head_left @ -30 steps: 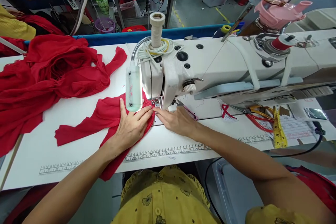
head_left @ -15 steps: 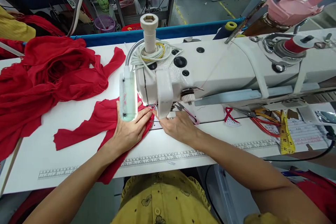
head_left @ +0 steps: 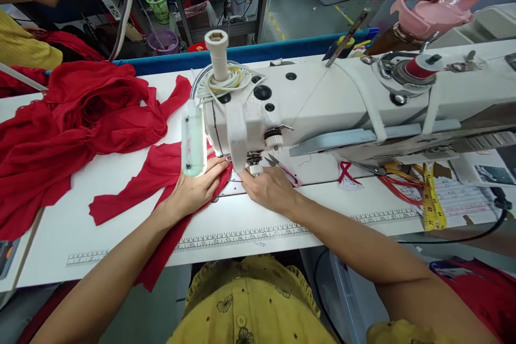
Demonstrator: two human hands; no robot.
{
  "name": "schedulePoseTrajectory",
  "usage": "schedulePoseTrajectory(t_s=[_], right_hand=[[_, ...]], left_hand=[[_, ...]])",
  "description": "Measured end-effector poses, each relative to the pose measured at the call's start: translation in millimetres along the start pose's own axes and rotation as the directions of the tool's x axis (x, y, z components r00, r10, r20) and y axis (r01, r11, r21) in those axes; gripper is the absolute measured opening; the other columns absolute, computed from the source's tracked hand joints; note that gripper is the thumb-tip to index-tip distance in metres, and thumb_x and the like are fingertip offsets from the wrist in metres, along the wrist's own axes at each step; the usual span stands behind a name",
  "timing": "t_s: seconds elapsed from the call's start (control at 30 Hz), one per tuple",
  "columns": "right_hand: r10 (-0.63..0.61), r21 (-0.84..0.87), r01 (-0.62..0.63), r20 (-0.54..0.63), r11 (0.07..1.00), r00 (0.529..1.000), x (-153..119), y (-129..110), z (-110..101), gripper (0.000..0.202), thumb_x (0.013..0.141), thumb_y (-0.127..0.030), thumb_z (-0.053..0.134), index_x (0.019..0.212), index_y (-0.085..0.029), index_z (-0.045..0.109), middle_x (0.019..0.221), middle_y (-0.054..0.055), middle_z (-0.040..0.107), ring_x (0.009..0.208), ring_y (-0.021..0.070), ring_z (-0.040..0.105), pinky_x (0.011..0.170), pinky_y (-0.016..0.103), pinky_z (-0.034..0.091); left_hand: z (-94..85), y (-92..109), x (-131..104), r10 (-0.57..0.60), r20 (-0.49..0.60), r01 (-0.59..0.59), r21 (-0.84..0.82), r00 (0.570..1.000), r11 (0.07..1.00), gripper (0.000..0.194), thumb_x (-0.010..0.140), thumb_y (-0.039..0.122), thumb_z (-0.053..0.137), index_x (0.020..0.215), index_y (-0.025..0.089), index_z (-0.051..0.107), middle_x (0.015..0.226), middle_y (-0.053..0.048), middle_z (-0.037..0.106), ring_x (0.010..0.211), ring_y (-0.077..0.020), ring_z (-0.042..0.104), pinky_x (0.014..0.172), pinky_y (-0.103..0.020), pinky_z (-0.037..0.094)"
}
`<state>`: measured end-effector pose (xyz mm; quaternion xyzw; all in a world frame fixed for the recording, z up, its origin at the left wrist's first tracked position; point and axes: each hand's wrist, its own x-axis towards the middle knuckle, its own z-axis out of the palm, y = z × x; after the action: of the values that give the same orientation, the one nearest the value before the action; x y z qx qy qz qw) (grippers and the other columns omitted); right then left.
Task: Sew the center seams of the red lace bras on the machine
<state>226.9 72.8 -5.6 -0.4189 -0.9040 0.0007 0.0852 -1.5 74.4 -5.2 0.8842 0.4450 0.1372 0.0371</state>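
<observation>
Left fingers (head_left: 215, 167) lie flat on matte red fabric (head_left: 155, 169) at the white sewing machine's (head_left: 322, 99) left end; right fingers (head_left: 248, 178) curl beneath its head, grip not discernible.

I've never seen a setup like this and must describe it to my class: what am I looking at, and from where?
Every picture comes from a camera on a person's head, looking down. No robot here, just two bare hands at a white sewing machine. The left hand lies flat on a red cloth piece; the right hand is beside it, its grip unclear. The white table also bears a red fabric pile, scissors and a yellow tape measure.
</observation>
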Motion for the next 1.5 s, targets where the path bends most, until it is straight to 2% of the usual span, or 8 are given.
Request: schedulePoseTrajectory(t_s=[0.33, 0.6, 0.7, 0.8, 1.0, 1.17, 1.37, 1.5], right_hand=[[-0.078, -0.013, 0.078, 0.028, 0.997, 0.997, -1, 3, -1, 0.038, 0.099, -0.019, 0.042, 0.131, -0.015, 0.062, 0.080, 0.004, 0.072, 0.063, 0.0149, 0.060, 0.052, 0.032, 0.026], [-0.180, 0.182, 0.231, -0.258, 0.956, 0.949, -5, -2, -1, 0.032, 0.103, -0.024, 0.042, 0.120, -0.016, 0.068, 0.084, 0.004, 0.071, 0.068, 0.0130, 0.061, 0.056, 0.025, 0.040], [-0.219, 0.512, 0.347, -0.293, 0.786, 0.931, -6, -23, -21, 0.033, 0.103, -0.023, 0.040, 0.125, -0.018, 0.064, 0.102, 0.008, 0.072, 0.087, 0.0136, 0.066, 0.071, 0.023, 0.049], [-0.382, 0.862, 0.288, -0.121, 0.417, 0.916, -6, -51, -49, 0.036, 0.106, -0.030, 0.035, 0.122, -0.015, 0.063, 0.100, 0.008, 0.072, 0.083, 0.0116, 0.065, 0.075, 0.023, 0.050], [-0.881, 0.985, -0.141, -0.020, -0.098, 0.472, -18, -81, -97, 0.049, 0.099, -0.052, 0.049, 0.099, -0.007, 0.067, 0.083, 0.009, 0.068, 0.070, 0.0108, 0.063, 0.064, 0.019, 0.047], [-0.659, 0.990, -0.109, 0.022, -0.090, 0.751, -37, -92, -98, 0.051, 0.085, -0.060, 0.069, 0.101, -0.012, 0.064, 0.086, 0.005, 0.066, 0.057, 0.0062, 0.049, 0.051, 0.018, 0.039], [-0.808, 0.997, 0.019, 0.051, 0.078, 0.587, -48, -80, -110, 0.053, 0.085, -0.066, 0.064, 0.062, -0.021, 0.048, 0.064, -0.002, 0.052, 0.059, 0.0088, 0.045, 0.060, 0.023, 0.040], [-0.718, 0.918, 0.147, 0.179, 0.367, 0.672, -57, -42, -132, 0.050, 0.098, -0.060, 0.047, 0.073, -0.019, 0.063, 0.071, 0.003, 0.061, 0.062, 0.0097, 0.050, 0.060, 0.023, 0.040]], left_hand=[[-35.7, 46, -43, -0.127, -0.068, 0.132, 0.068, 0.990, 0.989, 0.029, 0.100, 0.032, 0.049, 0.123, 0.021, 0.063, 0.121, -0.009, 0.068, 0.113, -0.0278, 0.057, 0.105, -0.054, 0.038], [-3.1, 85, -74, -0.322, -0.208, 0.368, 0.240, 0.923, 0.898, 0.018, 0.099, 0.018, 0.045, 0.093, 0.016, 0.062, 0.081, -0.008, 0.063, 0.075, -0.0233, 0.056, 0.066, -0.034, 0.043], [-30.6, 92, -90, -0.334, -0.085, 0.333, -0.026, 0.939, 0.942, 0.023, 0.101, 0.016, 0.037, 0.097, 0.018, 0.059, 0.081, -0.005, 0.064, 0.071, -0.0189, 0.057, 0.062, -0.029, 0.045], [-89.8, 99, -107, -0.220, 0.138, 0.259, -0.435, 0.966, 0.862, 0.018, 0.103, 0.021, 0.040, 0.104, 0.023, 0.057, 0.092, -0.001, 0.068, 0.077, -0.0131, 0.062, 0.068, -0.022, 0.050], [-183.8, 99, -121, 0.214, 0.230, 0.033, -0.752, 0.949, 0.658, 0.023, 0.100, 0.021, 0.045, 0.103, 0.031, 0.065, 0.081, 0.001, 0.073, 0.074, -0.0148, 0.067, 0.070, -0.023, 0.055], [-190.1, 99, -102, 0.317, 0.271, 0.040, -0.813, 0.909, 0.581, 0.021, 0.100, 0.023, 0.047, 0.099, 0.029, 0.067, 0.077, -0.002, 0.072, 0.071, -0.0159, 0.068, 0.068, -0.024, 0.055], [-204.2, 90, -76, 0.430, 0.369, -0.015, -0.744, 0.824, 0.668, 0.022, 0.096, 0.017, 0.052, 0.100, 0.028, 0.071, 0.074, 0.000, 0.074, 0.064, -0.0134, 0.069, 0.063, -0.019, 0.054], [-222.2, 52, -83, 0.371, 0.341, -0.095, -0.614, 0.864, 0.784, 0.024, 0.098, 0.037, 0.056, 0.095, 0.025, 0.076, 0.080, 0.001, 0.076, 0.067, -0.0122, 0.069, 0.065, -0.020, 0.057]])
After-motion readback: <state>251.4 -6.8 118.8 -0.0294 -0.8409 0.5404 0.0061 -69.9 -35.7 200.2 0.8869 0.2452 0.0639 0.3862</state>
